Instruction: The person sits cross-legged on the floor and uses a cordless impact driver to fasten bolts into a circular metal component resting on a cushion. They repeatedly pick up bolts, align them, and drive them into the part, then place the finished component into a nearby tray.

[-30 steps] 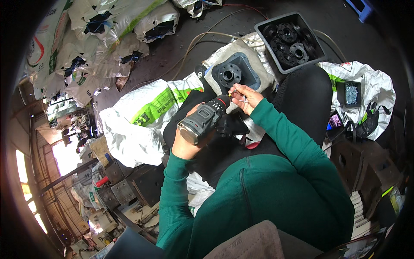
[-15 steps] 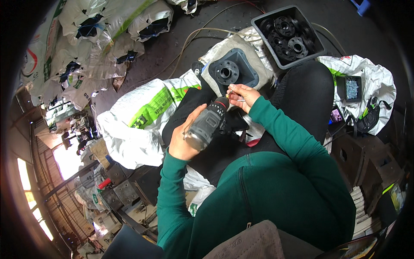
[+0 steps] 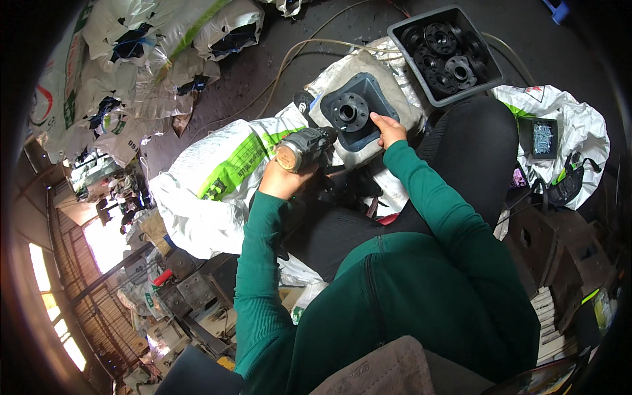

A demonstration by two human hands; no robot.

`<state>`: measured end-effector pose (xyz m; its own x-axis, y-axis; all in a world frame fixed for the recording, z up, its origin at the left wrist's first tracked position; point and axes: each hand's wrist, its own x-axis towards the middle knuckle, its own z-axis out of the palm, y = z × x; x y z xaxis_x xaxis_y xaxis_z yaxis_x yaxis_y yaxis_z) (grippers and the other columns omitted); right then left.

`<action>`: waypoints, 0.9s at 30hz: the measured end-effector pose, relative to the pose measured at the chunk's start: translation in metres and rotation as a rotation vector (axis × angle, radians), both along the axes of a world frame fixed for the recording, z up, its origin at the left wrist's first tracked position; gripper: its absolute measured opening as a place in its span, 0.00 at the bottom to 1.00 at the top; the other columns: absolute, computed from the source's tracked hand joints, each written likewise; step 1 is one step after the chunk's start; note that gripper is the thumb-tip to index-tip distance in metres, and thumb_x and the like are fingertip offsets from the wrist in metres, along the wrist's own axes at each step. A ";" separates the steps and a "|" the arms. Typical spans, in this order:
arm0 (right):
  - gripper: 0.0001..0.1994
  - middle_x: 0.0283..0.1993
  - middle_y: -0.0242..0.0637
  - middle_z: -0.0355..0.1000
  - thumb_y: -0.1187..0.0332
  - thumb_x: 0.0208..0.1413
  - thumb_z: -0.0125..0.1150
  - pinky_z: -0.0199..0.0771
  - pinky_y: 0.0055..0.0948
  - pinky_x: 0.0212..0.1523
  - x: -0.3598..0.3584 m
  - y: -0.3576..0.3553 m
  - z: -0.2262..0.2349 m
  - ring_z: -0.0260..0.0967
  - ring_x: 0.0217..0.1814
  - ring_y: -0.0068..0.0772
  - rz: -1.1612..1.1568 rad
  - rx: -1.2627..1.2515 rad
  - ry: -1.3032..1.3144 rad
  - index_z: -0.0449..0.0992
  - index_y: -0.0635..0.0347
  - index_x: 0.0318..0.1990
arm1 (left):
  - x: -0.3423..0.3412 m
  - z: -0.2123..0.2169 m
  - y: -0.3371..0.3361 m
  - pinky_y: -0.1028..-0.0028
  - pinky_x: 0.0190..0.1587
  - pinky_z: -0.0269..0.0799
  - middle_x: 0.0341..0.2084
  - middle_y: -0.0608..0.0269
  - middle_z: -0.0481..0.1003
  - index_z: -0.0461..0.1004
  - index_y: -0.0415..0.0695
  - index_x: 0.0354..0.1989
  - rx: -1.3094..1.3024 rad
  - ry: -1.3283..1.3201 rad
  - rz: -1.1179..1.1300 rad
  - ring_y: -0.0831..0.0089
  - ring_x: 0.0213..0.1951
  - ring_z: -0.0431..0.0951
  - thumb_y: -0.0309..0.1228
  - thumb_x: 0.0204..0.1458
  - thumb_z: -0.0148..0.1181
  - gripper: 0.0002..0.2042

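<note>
My left hand (image 3: 283, 180) is wrapped round a grey cordless drill (image 3: 304, 149), its chuck pointing right, just left of the round part. That part is a black flange (image 3: 349, 113) with a central hole and smaller holes around it, sitting in a blue-grey square hollow piece (image 3: 376, 89). The hollow piece lies on a pale padded sack (image 3: 411, 105) in front of my legs. My right hand (image 3: 391, 131) is at the flange's right side, with thumb and forefinger reaching toward its edge. The other fingers are curled in, and what they hold is hidden.
A grey bin (image 3: 431, 102) with several black flanges stands at the far right. A small black box (image 3: 544, 141) of screws sits on a white sack (image 3: 582, 131). Stuffed plastic sacks (image 3: 145, 79) stand at far left; a hose (image 3: 289, 56) crosses the floor.
My right hand has left the drill's tip, where thin screw-like pieces showed in its fingers, and moved up right to the flange. The drill has shifted up and left, turning toward the flange.
</note>
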<state>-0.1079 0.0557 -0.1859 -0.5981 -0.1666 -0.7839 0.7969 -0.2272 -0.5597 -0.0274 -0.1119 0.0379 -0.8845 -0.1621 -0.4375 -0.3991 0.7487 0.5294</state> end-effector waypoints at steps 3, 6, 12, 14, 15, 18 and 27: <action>0.17 0.32 0.26 0.73 0.55 0.44 0.67 0.59 0.19 0.19 -0.002 0.000 0.005 0.61 0.22 0.16 0.072 0.015 0.048 0.78 0.56 0.36 | -0.009 -0.002 -0.001 0.69 0.49 0.68 0.42 0.55 0.74 0.70 0.40 0.47 -0.035 -0.055 0.004 0.63 0.45 0.74 0.27 0.40 0.66 0.22; 0.16 0.31 0.25 0.73 0.56 0.44 0.67 0.58 0.18 0.20 -0.004 -0.002 0.009 0.60 0.23 0.15 0.076 0.022 0.064 0.78 0.55 0.36 | -0.018 -0.001 -0.001 0.69 0.50 0.66 0.43 0.54 0.74 0.70 0.39 0.47 -0.025 -0.088 0.036 0.62 0.47 0.73 0.27 0.39 0.67 0.23; 0.15 0.26 0.25 0.71 0.59 0.43 0.69 0.59 0.19 0.19 -0.007 -0.005 0.009 0.61 0.21 0.16 0.065 0.037 0.101 0.78 0.58 0.34 | -0.029 -0.007 -0.008 0.69 0.46 0.69 0.40 0.53 0.74 0.70 0.39 0.46 -0.002 -0.096 0.009 0.61 0.43 0.75 0.33 0.39 0.66 0.23; 0.15 0.24 0.26 0.69 0.59 0.43 0.69 0.59 0.19 0.18 -0.008 -0.007 0.007 0.60 0.20 0.16 0.071 0.037 0.123 0.78 0.59 0.34 | -0.028 -0.012 -0.009 0.69 0.46 0.69 0.41 0.53 0.74 0.70 0.39 0.46 -0.094 -0.086 -0.078 0.61 0.44 0.75 0.34 0.39 0.66 0.23; 0.15 0.24 0.26 0.69 0.59 0.42 0.69 0.59 0.19 0.18 -0.009 -0.007 0.006 0.59 0.19 0.16 0.068 0.039 0.137 0.78 0.59 0.35 | -0.027 -0.014 -0.009 0.69 0.46 0.69 0.41 0.53 0.74 0.70 0.39 0.46 -0.137 -0.071 -0.120 0.60 0.44 0.75 0.34 0.39 0.66 0.23; 0.15 0.23 0.27 0.69 0.60 0.42 0.69 0.59 0.19 0.16 -0.009 -0.008 0.004 0.58 0.17 0.16 0.076 0.063 0.133 0.78 0.59 0.35 | -0.027 -0.017 -0.010 0.68 0.47 0.69 0.42 0.53 0.73 0.70 0.40 0.46 -0.121 -0.062 -0.139 0.60 0.44 0.74 0.35 0.40 0.65 0.23; 0.16 0.26 0.28 0.71 0.59 0.43 0.68 0.61 0.20 0.15 -0.013 -0.009 0.007 0.60 0.18 0.17 0.092 0.066 0.095 0.77 0.60 0.35 | -0.032 -0.023 -0.005 0.65 0.54 0.63 0.44 0.54 0.73 0.71 0.42 0.47 -0.155 -0.215 -0.182 0.56 0.48 0.71 0.31 0.39 0.65 0.23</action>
<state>-0.1206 0.0468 -0.1791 -0.6547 -0.1739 -0.7356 0.7554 -0.1154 -0.6450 -0.0594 -0.1172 0.0147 -0.7953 -0.0896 -0.5996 -0.3417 0.8832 0.3212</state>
